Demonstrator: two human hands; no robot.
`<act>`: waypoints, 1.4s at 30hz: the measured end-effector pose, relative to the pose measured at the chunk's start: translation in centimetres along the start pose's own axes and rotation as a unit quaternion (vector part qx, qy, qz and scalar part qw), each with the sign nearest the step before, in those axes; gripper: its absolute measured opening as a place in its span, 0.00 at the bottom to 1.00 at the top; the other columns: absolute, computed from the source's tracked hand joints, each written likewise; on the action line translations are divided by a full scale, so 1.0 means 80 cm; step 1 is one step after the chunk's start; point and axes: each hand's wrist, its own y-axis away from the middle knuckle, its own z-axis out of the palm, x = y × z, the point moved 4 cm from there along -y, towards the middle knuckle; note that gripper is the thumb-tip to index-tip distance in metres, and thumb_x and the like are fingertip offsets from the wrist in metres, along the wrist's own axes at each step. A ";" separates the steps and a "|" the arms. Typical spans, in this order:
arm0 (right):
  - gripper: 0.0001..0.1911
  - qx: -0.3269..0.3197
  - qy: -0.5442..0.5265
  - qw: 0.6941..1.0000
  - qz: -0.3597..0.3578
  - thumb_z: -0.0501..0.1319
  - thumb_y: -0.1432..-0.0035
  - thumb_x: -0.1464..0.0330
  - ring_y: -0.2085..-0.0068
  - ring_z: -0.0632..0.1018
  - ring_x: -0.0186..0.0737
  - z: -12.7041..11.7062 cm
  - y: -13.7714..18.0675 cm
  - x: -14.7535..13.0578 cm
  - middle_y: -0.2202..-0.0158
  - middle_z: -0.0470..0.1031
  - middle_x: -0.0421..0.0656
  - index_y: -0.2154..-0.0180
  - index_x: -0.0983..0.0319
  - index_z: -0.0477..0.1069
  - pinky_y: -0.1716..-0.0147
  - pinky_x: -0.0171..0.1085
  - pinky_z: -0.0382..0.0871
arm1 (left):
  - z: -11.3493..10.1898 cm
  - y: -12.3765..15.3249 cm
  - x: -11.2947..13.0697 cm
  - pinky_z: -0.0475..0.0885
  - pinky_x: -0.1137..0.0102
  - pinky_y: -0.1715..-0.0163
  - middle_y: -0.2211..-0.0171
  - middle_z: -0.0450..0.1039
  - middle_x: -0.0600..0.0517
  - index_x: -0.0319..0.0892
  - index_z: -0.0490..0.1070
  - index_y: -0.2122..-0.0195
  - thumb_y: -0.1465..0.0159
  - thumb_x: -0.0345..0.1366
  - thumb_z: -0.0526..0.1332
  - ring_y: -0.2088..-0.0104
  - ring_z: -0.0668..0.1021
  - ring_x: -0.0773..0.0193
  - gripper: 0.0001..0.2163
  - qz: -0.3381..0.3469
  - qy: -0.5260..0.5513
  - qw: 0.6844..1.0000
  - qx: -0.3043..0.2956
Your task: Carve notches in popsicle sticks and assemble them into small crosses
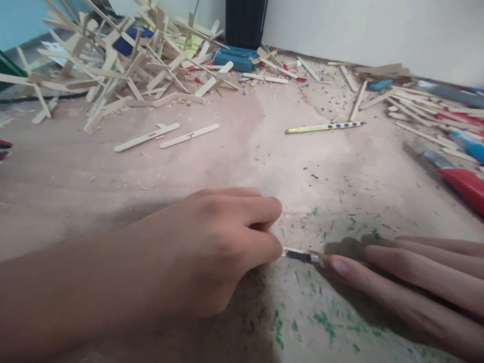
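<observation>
Two hands: one left hand [223,237] at centre, one right hand [419,277] at lower right. One thin piece [299,256] between them. Two loose sticks [189,136] at left of centre. One pencil [325,127] right of centre. One red cutter [459,184] at the right edge. One blue block [235,59] and one black object [245,22] at top centre. One heap [147,70] of sticks at upper left and one pile [419,108] at upper right, each too tangled to count. Green flecks [325,325] at lower right: dozens, exact number unclear.
</observation>
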 end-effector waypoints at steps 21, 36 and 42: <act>0.16 -0.001 -0.100 0.995 0.012 0.50 0.22 0.68 0.65 0.84 0.39 0.002 -0.011 0.023 0.59 0.84 0.43 0.41 0.56 0.71 0.74 0.39 0.73 | -0.004 0.001 -0.011 0.62 0.70 0.70 0.68 0.71 0.54 0.41 0.81 0.64 0.29 0.24 0.59 0.70 0.72 0.69 0.12 -0.028 0.003 0.999 0.033; 0.28 -0.082 0.038 0.994 -0.067 0.47 0.22 0.73 0.58 0.84 0.43 -0.009 -0.003 0.014 0.57 0.83 0.47 0.26 0.61 0.56 0.68 0.43 0.77 | 0.000 -0.003 -0.007 0.62 0.70 0.71 0.70 0.69 0.56 0.39 0.80 0.69 0.30 0.21 0.59 0.71 0.70 0.71 0.13 -0.040 -0.005 0.999 0.029; 0.32 -0.100 0.025 0.989 -0.105 0.35 0.21 0.65 0.59 0.83 0.49 -0.014 0.006 0.006 0.55 0.83 0.54 0.25 0.71 0.51 0.69 0.49 0.77 | -0.001 -0.003 -0.007 0.62 0.70 0.71 0.71 0.68 0.56 0.40 0.80 0.69 0.30 0.22 0.60 0.71 0.70 0.70 0.13 -0.033 -0.013 0.999 0.032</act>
